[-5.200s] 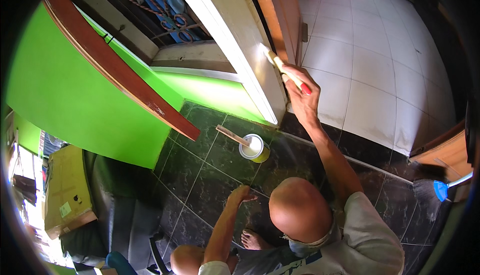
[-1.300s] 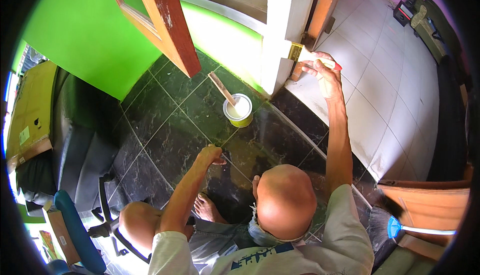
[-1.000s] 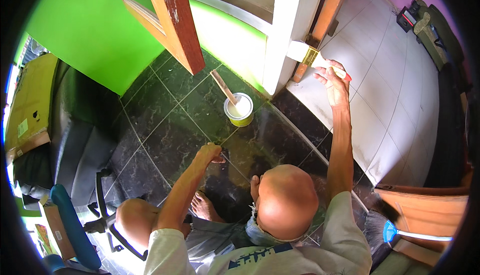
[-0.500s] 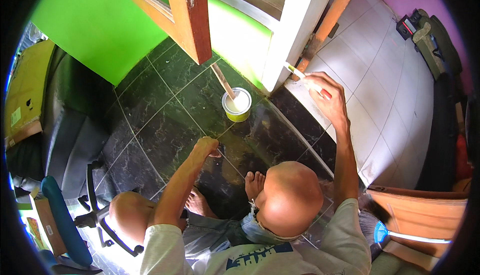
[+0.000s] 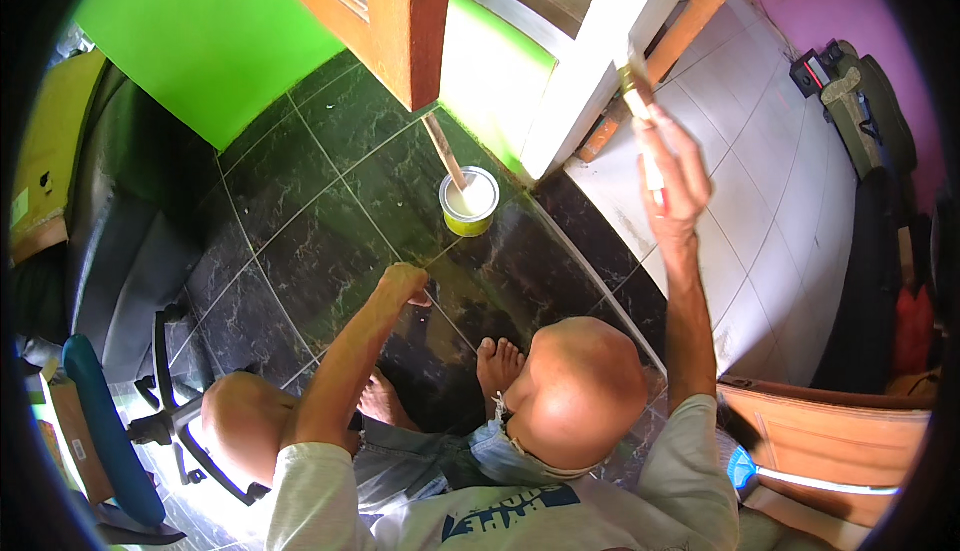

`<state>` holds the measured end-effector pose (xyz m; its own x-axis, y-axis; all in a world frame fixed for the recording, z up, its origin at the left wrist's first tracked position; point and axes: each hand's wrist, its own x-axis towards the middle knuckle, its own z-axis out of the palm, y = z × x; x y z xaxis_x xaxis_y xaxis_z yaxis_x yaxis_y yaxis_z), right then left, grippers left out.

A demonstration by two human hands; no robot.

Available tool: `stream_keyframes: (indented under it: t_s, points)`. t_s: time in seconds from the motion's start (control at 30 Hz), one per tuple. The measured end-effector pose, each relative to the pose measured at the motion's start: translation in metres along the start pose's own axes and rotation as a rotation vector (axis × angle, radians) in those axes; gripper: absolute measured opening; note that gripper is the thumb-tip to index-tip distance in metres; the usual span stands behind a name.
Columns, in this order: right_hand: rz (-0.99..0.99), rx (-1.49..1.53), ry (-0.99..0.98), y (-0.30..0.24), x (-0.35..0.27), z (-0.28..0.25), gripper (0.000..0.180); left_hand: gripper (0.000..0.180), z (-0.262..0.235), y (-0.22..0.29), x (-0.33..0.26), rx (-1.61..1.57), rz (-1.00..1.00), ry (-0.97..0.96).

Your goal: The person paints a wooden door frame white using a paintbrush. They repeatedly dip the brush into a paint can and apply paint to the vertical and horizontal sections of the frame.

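My right hand (image 5: 678, 166) grips a paintbrush (image 5: 637, 101) by its pale, red-ended handle. The bristles point up at the edge of the white door frame (image 5: 572, 101), and motion smears their tip, so I cannot tell whether they touch it. On the dark tiles ahead stands an uncovered paint can (image 5: 468, 224) with white paint inside. A flat wooden stick (image 5: 443, 149) leans out of the can. Over the floor in front of my knees hangs my left hand (image 5: 405, 282), its fingers curled closed with nothing visible in them.
An orange-brown wooden door (image 5: 410, 41) stands ajar above the can, beside a green wall (image 5: 190, 61). White tiles (image 5: 765, 191) lie beyond the threshold at right. A chair base (image 5: 180, 401) is at lower left, a blue broom (image 5: 742, 468) at lower right.
My right hand has raised the paintbrush along the door frame, up and slightly right, turning it more upright. My left hand has stayed nearly in place. The whole view has shifted slightly.
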<state>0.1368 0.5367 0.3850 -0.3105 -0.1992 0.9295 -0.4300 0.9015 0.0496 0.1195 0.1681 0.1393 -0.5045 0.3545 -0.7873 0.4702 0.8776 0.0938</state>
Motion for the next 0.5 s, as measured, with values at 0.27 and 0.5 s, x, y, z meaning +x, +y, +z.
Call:
stream_keyframes:
  t_s: [0.27,0.5]
  points:
    - [0.111,0.132,-0.409,-0.017,-0.102,0.029,0.04,0.047,0.001,0.001,-0.007,-0.021,0.018,0.076]
    - [0.258,0.279,-0.168,-0.016,-0.023,0.005,0.044,0.042,0.008,0.0,0.002,-0.014,0.02,0.113]
